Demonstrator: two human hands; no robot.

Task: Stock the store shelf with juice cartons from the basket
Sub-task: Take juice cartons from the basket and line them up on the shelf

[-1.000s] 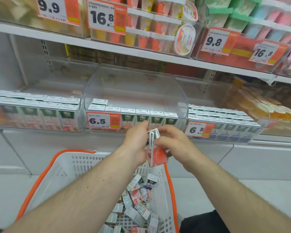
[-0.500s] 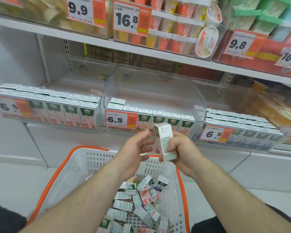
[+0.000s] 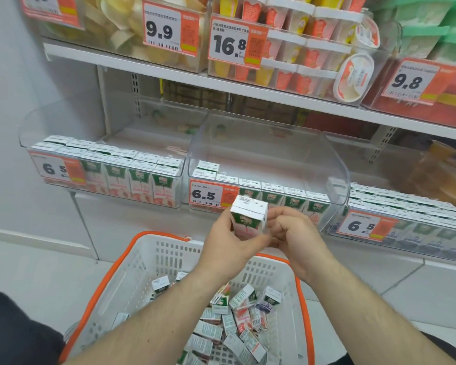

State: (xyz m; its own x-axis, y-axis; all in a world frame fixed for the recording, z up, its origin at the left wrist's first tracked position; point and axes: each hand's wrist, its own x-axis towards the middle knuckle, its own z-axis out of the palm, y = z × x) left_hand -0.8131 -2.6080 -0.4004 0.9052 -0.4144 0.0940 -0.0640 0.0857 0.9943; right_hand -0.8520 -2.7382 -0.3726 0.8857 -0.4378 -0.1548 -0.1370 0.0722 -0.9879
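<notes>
Both hands meet just above the far rim of the white plastic shopping basket with orange trim, holding one small white, green and pink juice carton upright between them. The left hand wraps it from the left and below, thumb and fingers curled round its lower body; the right hand closes on its right side with bent fingers. The carton sits in front of the clear plastic shelf bin with a 6.5 price tag, directly beyond the basket, just short of the bin's front row of upright matching cartons. Behind that row the bin holds only a couple more cartons at its left end. Inside the basket lies a loose heap of the same small cartons, tumbled at all angles. To the left of the basket's bin stands a fuller clear bin of cartons, and to its right another filled bin. The white upper shelf carries fruit cups and orange price tags.
</notes>
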